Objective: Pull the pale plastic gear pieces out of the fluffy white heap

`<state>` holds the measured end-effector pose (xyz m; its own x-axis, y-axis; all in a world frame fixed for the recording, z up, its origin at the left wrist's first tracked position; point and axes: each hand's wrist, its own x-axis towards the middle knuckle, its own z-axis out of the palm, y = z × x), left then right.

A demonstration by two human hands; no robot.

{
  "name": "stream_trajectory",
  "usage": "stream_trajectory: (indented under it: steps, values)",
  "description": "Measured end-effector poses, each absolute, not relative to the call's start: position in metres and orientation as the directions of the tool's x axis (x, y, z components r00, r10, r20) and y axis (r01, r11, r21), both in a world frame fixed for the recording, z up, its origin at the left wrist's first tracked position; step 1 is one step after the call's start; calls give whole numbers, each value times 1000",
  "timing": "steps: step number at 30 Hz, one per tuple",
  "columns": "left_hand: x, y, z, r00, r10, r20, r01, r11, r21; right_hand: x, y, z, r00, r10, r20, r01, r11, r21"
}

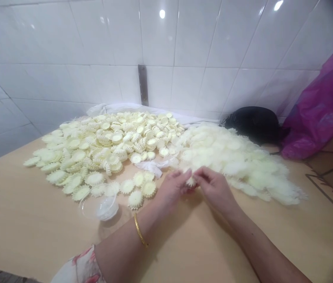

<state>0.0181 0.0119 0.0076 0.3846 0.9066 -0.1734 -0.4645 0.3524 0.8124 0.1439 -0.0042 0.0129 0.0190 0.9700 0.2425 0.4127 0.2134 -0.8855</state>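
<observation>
My left hand [174, 185] and my right hand [213, 186] meet at the middle of a tan table [21, 220]. Between their pinched fingertips sits one small pale-yellow toothed disc [190, 181]. Just beyond my hands lies a fluffy heap of thin whitish pieces [237, 161]. To the left spreads a wide pile of finished pale-yellow toothed discs [107, 145], with a few loose ones next to my left hand. A gold bangle [140, 230] circles my left wrist.
A small clear plastic dish [100, 207] sits near my left forearm. A black object [254, 122] and a magenta plastic bag [322, 106] stand at the back right against the white tiled wall [184, 47]. White cloth [154, 166] lies under the piles.
</observation>
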Motion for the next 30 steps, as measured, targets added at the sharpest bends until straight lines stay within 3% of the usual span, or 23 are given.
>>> stream_trajectory:
  steps: [3, 7, 14, 23, 26, 30]
  values:
    - [18, 10, 9, 385, 904, -187, -455, 362, 813, 142, -5, 11, 43, 956, 290, 504, 230, -833]
    - [20, 9, 8, 297, 923, -246, -495, 369, 786, 140, -5, 9, 15, 963, 267, 505, 223, -834]
    - [19, 10, 9, 245, 941, -233, -450, 324, 832, 141, -5, 14, 36, 973, 228, 342, 203, -918]
    - [19, 12, 0, 257, 949, -183, -514, 295, 806, 139, -7, 18, -141, 980, 143, 78, 155, -985]
    - [19, 14, -2, 280, 946, -164, -502, 290, 815, 140, -7, 18, -115, 982, 151, 160, 169, -973]
    - [17, 15, -1, 319, 936, -150, -441, 287, 850, 140, -9, 16, -56, 963, 263, 422, 261, -868]
